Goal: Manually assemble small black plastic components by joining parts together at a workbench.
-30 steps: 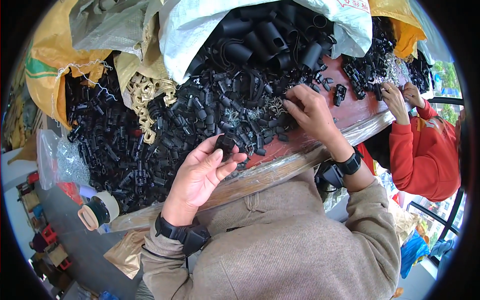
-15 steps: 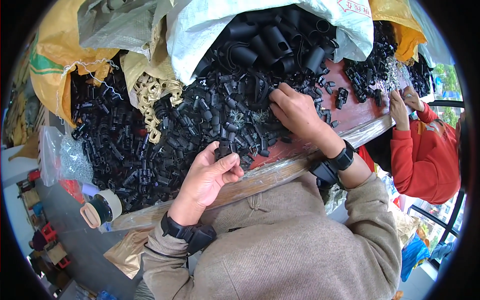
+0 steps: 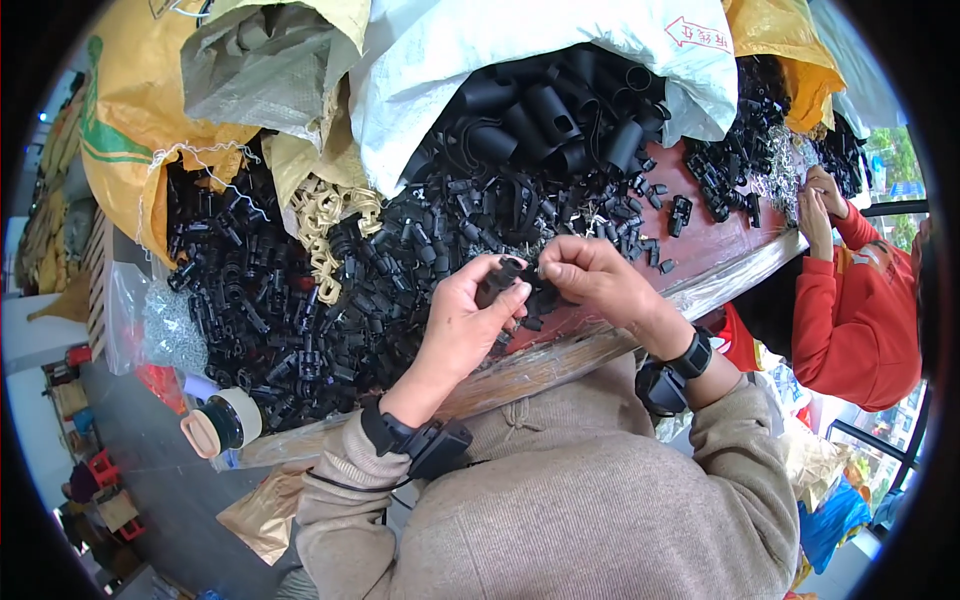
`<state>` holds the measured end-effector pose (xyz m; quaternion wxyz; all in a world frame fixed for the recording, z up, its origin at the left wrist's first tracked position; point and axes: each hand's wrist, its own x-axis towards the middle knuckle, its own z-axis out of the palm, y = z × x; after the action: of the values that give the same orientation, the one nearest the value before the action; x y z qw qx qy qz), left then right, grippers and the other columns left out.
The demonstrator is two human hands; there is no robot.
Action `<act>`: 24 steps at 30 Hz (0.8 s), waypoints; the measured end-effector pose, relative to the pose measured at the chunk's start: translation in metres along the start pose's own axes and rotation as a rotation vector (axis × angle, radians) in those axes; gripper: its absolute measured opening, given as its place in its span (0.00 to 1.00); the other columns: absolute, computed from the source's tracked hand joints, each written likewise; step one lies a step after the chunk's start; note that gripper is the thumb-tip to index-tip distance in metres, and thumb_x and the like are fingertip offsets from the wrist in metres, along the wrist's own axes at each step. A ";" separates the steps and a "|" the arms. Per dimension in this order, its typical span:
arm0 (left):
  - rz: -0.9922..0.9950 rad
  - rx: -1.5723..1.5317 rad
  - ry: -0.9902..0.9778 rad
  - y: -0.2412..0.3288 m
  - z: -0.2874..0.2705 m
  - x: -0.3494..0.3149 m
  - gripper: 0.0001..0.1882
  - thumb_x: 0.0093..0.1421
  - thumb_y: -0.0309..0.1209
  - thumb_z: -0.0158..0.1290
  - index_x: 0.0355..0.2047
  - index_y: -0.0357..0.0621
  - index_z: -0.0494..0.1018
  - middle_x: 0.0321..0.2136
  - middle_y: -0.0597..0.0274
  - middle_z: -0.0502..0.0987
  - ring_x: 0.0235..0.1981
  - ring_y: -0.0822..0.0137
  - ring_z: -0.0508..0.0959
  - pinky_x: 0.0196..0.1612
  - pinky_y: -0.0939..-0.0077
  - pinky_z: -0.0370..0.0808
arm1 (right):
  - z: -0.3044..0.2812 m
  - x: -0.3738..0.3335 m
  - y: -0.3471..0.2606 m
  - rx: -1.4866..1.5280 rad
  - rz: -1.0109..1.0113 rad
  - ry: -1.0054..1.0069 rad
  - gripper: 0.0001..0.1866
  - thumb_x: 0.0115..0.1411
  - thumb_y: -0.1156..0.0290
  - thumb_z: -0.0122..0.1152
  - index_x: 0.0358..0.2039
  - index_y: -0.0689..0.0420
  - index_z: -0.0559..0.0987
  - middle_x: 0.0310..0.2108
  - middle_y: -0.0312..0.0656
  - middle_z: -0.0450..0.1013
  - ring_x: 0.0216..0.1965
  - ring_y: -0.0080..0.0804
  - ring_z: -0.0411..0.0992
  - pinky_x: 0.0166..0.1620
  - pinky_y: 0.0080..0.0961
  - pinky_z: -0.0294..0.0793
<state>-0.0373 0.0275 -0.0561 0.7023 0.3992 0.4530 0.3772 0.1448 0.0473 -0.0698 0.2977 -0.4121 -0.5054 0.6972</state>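
Head view: left hand (image 3: 468, 318) has thumb and fingers closed round a black part (image 3: 507, 270), its end poking past the fingertips. Part sits above the table (image 3: 715, 245). Right hand (image 3: 606, 287) is just right of it, thumb and index drawn together; can't tell if anything small is pinched there. Part looks like moulded plastic: probably light, stiff, slightly slick, not too fragile. Best hold is round the body, end left free. Loose black pieces (image 3: 385, 270) lie left of and beyond the left hand, cream clips (image 3: 312, 228) further left, big tubes (image 3: 625, 145) well beyond both hands.
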 end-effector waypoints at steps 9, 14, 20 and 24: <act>0.186 0.321 0.055 -0.013 0.000 0.011 0.06 0.51 0.28 0.52 0.27 0.39 0.69 0.18 0.68 0.71 0.19 0.81 0.69 0.22 0.90 0.66 | 0.013 -0.002 -0.001 0.319 0.103 -0.032 0.09 0.57 0.65 0.49 0.26 0.58 0.68 0.15 0.24 0.55 0.14 0.10 0.48 0.17 0.10 0.45; 0.031 0.070 0.050 -0.006 0.002 0.009 0.06 0.50 0.29 0.53 0.26 0.40 0.69 0.17 0.68 0.71 0.18 0.80 0.70 0.21 0.89 0.64 | 0.010 0.000 0.005 0.245 0.020 -0.013 0.08 0.57 0.67 0.49 0.27 0.59 0.68 0.16 0.26 0.57 0.16 0.11 0.52 0.18 0.09 0.50; -0.121 -0.218 0.048 -0.005 -0.002 0.011 0.06 0.50 0.29 0.53 0.27 0.41 0.69 0.18 0.68 0.70 0.18 0.78 0.70 0.21 0.89 0.64 | 0.004 0.004 0.002 -0.526 -0.337 0.315 0.07 0.55 0.72 0.50 0.29 0.62 0.68 0.20 0.30 0.61 0.22 0.16 0.57 0.24 0.12 0.58; -0.070 -0.188 0.036 -0.005 0.003 0.008 0.06 0.51 0.29 0.52 0.26 0.39 0.70 0.17 0.69 0.70 0.17 0.79 0.70 0.19 0.90 0.64 | 0.011 -0.005 -0.015 -0.426 -0.256 0.211 0.04 0.53 0.75 0.51 0.28 0.62 0.69 0.21 0.34 0.63 0.21 0.20 0.60 0.25 0.15 0.61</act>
<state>-0.0308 0.0323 -0.0627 0.7411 0.3088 0.4419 0.4002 0.1375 0.0427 -0.0530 0.3412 -0.4685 -0.6548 0.4851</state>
